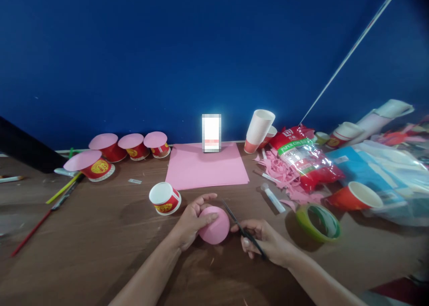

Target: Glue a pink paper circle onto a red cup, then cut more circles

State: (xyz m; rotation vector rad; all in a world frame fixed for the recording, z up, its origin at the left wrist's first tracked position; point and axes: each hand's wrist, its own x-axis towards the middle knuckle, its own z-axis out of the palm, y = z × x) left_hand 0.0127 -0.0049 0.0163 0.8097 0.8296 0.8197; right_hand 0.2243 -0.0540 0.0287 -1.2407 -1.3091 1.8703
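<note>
At a brown tabletop (100,252) set against a deep blue wall (167,51), a person's left hand (191,222) curls around the edge of a pink paper disc (214,225), fingers over the top and thumb on the near face, holding it just above the wood. The right hand (264,241) is closed around the handles of black scissors (241,227) — the blades lie nearly together, tips pointing up and away, just right of the disc and touching or almost touching its rim; which, the view does not settle.

Left of the disc and a little farther back, a red-and-white paper cup (165,198) lies tilted with its open mouth upward. Directly behind the disc lies a stack of pink paper sheets (207,166), with a small blurred white card (211,133) standing at its far edge. Far left of the disc, against the wall, four red cups capped with pink discs (127,146) lie grouped together. Right of the disc sits a green tape roll (318,222), a glue stick (273,198) behind it, then pink paper scraps (284,178), a bag of paper cups (303,158) and a leaning stack of white cups (258,129) — all well apart from the hands. An orange cup (355,196) lies on its side beyond the tape roll.
</note>
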